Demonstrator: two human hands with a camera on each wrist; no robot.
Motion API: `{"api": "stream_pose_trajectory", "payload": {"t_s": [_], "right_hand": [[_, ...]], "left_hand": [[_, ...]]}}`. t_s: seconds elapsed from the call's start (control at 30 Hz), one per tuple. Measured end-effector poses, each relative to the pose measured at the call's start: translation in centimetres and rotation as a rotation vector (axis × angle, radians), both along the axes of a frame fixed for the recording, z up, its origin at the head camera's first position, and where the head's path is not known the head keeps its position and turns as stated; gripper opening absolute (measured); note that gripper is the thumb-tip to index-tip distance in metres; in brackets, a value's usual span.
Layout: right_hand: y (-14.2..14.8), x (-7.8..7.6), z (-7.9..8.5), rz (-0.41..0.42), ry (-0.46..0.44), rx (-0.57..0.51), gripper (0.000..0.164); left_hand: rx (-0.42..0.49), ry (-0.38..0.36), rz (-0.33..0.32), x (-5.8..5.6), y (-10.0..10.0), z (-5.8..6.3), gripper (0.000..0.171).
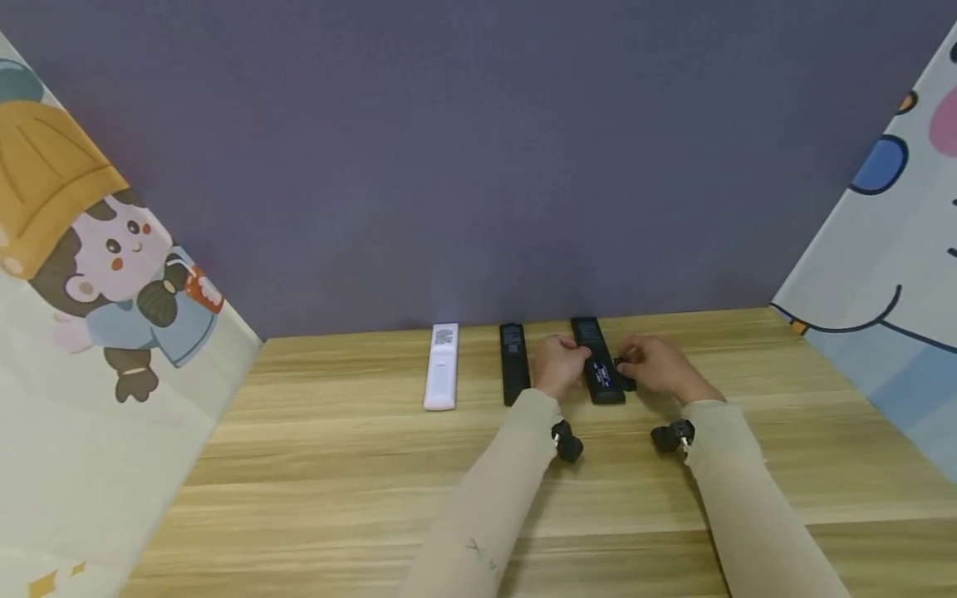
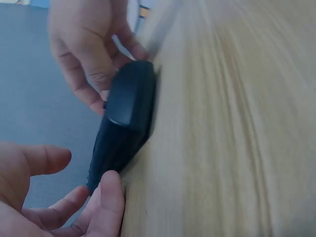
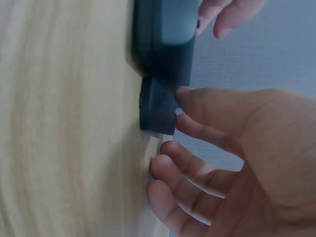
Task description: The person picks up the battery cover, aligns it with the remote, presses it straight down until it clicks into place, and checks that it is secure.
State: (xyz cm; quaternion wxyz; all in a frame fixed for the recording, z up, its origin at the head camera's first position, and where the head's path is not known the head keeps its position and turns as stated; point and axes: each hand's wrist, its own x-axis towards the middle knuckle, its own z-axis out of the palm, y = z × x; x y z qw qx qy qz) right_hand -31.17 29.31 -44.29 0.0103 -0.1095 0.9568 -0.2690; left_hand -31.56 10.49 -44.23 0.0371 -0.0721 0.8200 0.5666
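A black remote control (image 1: 591, 334) lies back side up on the table, its battery compartment uncovered and batteries (image 1: 601, 373) showing inside. My left hand (image 1: 557, 365) is at its left side; in the left wrist view the fingers (image 2: 111, 190) touch the remote's edge while the thumb (image 2: 52, 159) is raised off it. On the other side, my right hand (image 1: 660, 367) pinches a small black battery cover (image 3: 159, 111) between thumb and index finger. The cover is low over the table, right beside the remote, and its other fingers are loosely bent.
Left of my hands lie another black remote (image 1: 513, 357) and a white remote (image 1: 441, 370), both back side up. A grey panel (image 1: 449, 166) rises behind the wooden table (image 1: 336, 465). Cartoon-printed panels flank it on the left (image 1: 179, 440) and right (image 1: 927, 390).
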Motion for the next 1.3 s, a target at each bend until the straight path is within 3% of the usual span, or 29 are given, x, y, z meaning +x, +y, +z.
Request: {"api": "stream_pose_trajectory", "payload": {"t_s": [0.13,0.27,0.37,0.67,0.83,1.3], "right_hand": [[0.0,0.0,-0.2,0.006,-0.023,0.026,0.038],[-0.1,0.1,-0.3,0.009,-0.021,0.043,0.038],[-0.1,0.2,-0.2,0.004,-0.026,0.041,0.037],[-0.6,0.4,-0.4,0.01,-0.046,0.005,0.036],[-0.7,0.5,-0.5,-0.001,-0.051,0.012,0.035],[-0.4,0.4,-0.1,-0.013,-0.053,0.057,0.036]], "left_hand": [[-0.118,0.029,0.019,-0.4,0.5,0.0,0.015],[-0.225,0.027,0.01,-0.8,1.1,-0.1,0.03],[-0.302,0.02,0.013,-1.1,1.5,-0.1,0.03],[-0.409,-0.053,0.03,-1.3,2.5,-0.3,0.038],[-0.439,-0.068,0.056,-1.3,2.9,-0.3,0.04],[-0.403,-0.12,0.131,-1.5,3.9,0.0,0.04]]}}
